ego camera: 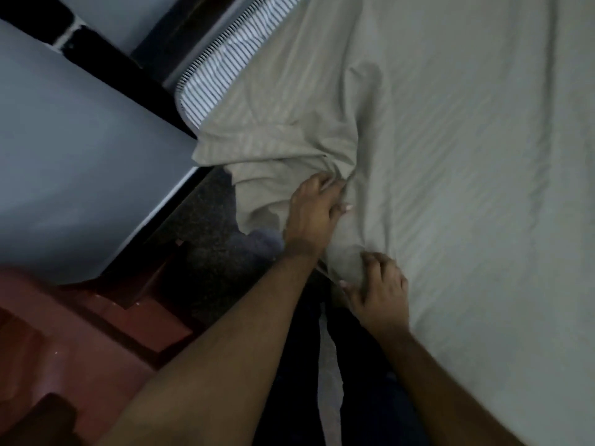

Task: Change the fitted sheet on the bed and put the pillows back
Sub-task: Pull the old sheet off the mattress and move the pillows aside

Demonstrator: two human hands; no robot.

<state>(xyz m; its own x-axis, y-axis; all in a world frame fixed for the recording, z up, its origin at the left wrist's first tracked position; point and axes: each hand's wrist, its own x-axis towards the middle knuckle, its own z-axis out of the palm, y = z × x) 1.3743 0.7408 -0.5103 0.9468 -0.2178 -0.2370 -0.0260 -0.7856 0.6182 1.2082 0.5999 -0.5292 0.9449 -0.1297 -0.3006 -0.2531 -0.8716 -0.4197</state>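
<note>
Both hands pinch the fitted sheet (322,130), left hand (314,209) and right hand (378,284) fingers bunching fabric near the mattress (212,72) corner, still bare, I think. Pull unevenly and it slips off.

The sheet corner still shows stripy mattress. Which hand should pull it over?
Probably the left hand: it grips the bunched sheet nearest the bare striped mattress. The right hand sits farther back.

I see a narrow floor (206,220) gap between the bed's mattress (212,75) corner and the grey wall (80,156). Bunched sheet (289,140) overhangs it; the reddish furniture (64,333), perhaps a chair, crowds the near side.
</note>
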